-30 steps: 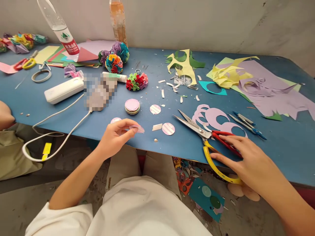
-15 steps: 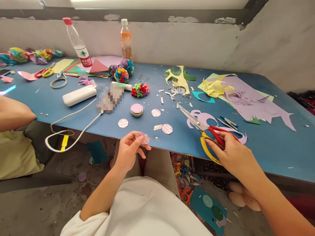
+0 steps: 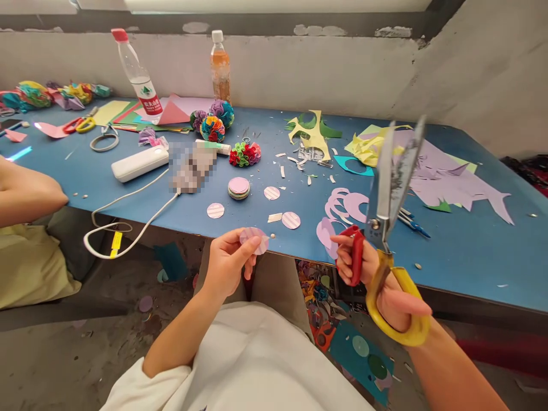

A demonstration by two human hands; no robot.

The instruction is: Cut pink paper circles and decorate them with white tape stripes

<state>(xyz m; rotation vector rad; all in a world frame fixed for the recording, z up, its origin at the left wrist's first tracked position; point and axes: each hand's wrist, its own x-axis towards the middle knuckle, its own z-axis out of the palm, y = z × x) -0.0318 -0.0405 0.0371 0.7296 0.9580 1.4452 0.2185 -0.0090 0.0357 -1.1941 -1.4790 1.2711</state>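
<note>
Between the thumb and fingers of my left hand (image 3: 229, 260) is a round lilac paper disc (image 3: 253, 240), just over the table's front edge. My right hand (image 3: 372, 279) has its fingers in the handles of red-and-yellow scissors (image 3: 385, 217), whose blades point up and stand slightly apart. Ahead of my left hand lie striped paper discs (image 3: 291, 220) and a small stack of round discs (image 3: 238, 188) with a lilac one on top. Lilac paper offcuts (image 3: 338, 205) with curved edges lie to the left of the scissors.
A blue table (image 3: 192, 214) bears a white power bank (image 3: 140, 163) with a looping cable, two bottles (image 3: 221, 74), ruffled paper balls (image 3: 212, 128), cut paper sheets (image 3: 445, 177) and pens (image 3: 413, 222). At left, another person's arm (image 3: 29, 185) rests on the edge. Paper scraps litter the floor.
My right hand has turned the scissors from lying low toward the table to pointing upward, nearer to me. My left hand has shifted slightly right, and the disc now shows more of its face.
</note>
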